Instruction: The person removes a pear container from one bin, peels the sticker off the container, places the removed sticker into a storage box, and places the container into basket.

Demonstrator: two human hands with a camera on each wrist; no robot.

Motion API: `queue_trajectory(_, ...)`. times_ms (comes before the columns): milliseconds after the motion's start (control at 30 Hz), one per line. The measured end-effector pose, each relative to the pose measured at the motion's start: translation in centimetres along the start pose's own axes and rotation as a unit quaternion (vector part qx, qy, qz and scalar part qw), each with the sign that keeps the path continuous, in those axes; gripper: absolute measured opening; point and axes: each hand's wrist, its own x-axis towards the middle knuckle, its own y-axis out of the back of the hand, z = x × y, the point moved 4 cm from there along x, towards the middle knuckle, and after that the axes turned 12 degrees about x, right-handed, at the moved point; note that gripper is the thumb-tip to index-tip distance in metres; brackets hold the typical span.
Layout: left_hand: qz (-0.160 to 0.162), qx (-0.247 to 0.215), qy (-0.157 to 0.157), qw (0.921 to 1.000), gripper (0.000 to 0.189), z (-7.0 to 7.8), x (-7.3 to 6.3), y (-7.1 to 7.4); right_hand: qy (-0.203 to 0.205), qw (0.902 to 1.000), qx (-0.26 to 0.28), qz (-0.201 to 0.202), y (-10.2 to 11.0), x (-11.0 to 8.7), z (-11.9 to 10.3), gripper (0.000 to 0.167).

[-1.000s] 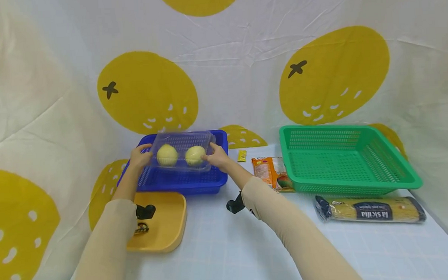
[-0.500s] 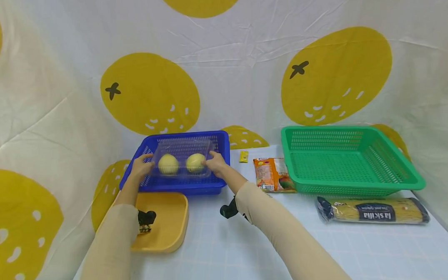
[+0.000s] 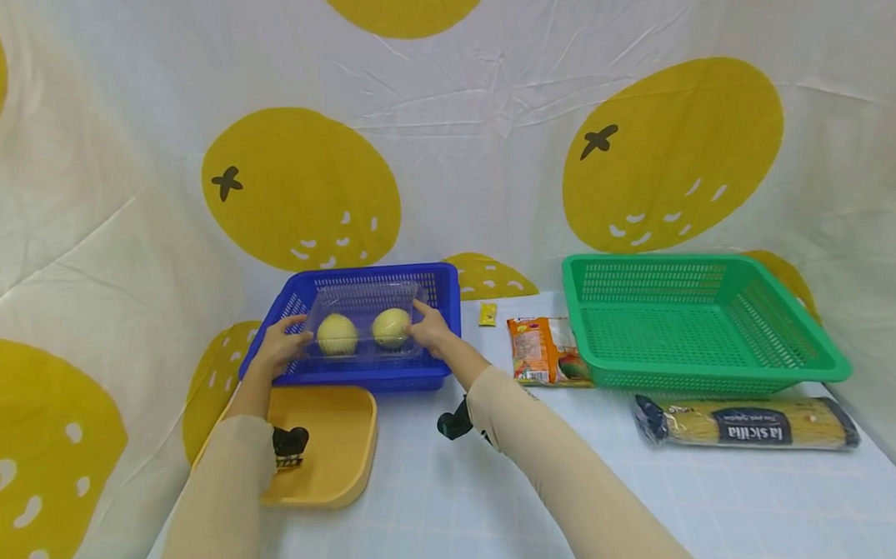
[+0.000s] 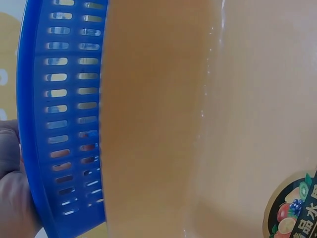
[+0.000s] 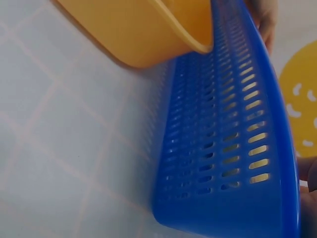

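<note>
A clear plastic box (image 3: 362, 298) with two pale yellow, round fruits (image 3: 337, 334) sits down inside the blue basket (image 3: 362, 375) in the head view. My left hand (image 3: 280, 345) grips the box's left end, and my right hand (image 3: 431, 330) holds its right end with the thumb on the near side. Only parts of my hands show past the blue rim in the wrist views: the left hand (image 4: 15, 193) at the lower left, and the right hand (image 5: 308, 198) at the right edge. The box itself is hidden there by the basket wall.
A yellow tub (image 3: 335, 443) with a fruit sticker stands directly in front of the blue basket. To the right are a small yellow packet (image 3: 488, 314), an orange bag (image 3: 537, 351), a green basket (image 3: 690, 319) and a pack of spaghetti (image 3: 747, 422).
Both hands have lowered the box with the fruits into the blue basket and drawn it slightly nearer. Over the last half second it has barely shifted, while the right fingers have moved a little.
</note>
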Motion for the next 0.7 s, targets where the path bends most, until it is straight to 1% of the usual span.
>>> queue_trajectory(33, -0.004, -0.001, 0.000, 1.0000, 0.055, 0.0, 0.0, 0.0, 0.002, 1.0000, -0.001, 0.000, 0.0, -0.3, -0.1, 0.066)
queue_trajectory(100, -0.009, -0.001, -0.002, 1.0000, 0.056, -0.1, -0.1, 0.0, -0.002, 0.9999, -0.009, 0.007, 0.0, -0.2, 0.1, 0.066)
queue_trajectory(200, -0.016, -0.011, -0.005, 0.9998, 0.057, -0.1, -0.3, -0.1, -0.004, 0.9995, -0.024, 0.018, -0.1, 0.5, 0.9, 0.066)
queue_trajectory(233, -0.017, -0.014, -0.006, 0.9997, 0.057, -0.1, -0.3, -0.1, 0.006, 0.9993, -0.032, 0.020, 0.0, 1.0, 1.3, 0.067)
queue_trajectory(333, -0.018, -0.013, -0.014, 0.9996, 0.058, 0.1, -0.2, 0.0, 0.006, 0.9988, -0.043, 0.024, 0.0, 1.5, 1.6, 0.067)
queue_trajectory(400, -0.012, -0.009, -0.018, 0.9997, 0.058, 0.2, -0.2, 0.0, 0.009, 0.9989, -0.039, 0.024, 0.0, 1.2, 1.3, 0.067)
queue_trajectory(433, -0.007, -0.005, -0.021, 0.9997, 0.058, 0.4, -0.1, 0.0, 0.011, 0.9987, -0.042, 0.026, 0.1, 1.1, 1.2, 0.066)
queue_trajectory(467, 0.001, 0.000, -0.024, 0.9997, 0.057, 0.5, -0.1, 0.0, 0.003, 0.9984, -0.048, 0.029, 0.0, 0.6, 0.8, 0.064)
queue_trajectory(533, 0.027, 0.019, -0.031, 0.9990, 0.055, 1.0, -0.3, 0.0, 0.021, 0.9969, -0.070, 0.030, 0.1, 0.0, 0.3, 0.060)
queue_trajectory(600, 0.059, 0.039, -0.038, 0.9968, 0.054, 1.6, -0.5, 0.2, 0.050, 0.9928, -0.106, 0.025, 0.2, -0.7, -0.4, 0.055)
queue_trajectory(667, 0.090, 0.052, -0.049, 0.9934, 0.054, 2.5, -1.0, 0.3, 0.092, 0.9852, -0.144, 0.010, 0.5, -1.6, -1.2, 0.053)
queue_trajectory(700, 0.103, 0.057, -0.057, 0.9914, 0.055, 3.0, -1.3, 0.3, 0.117, 0.9799, -0.162, -0.001, 0.7, -2.1, -1.6, 0.053)
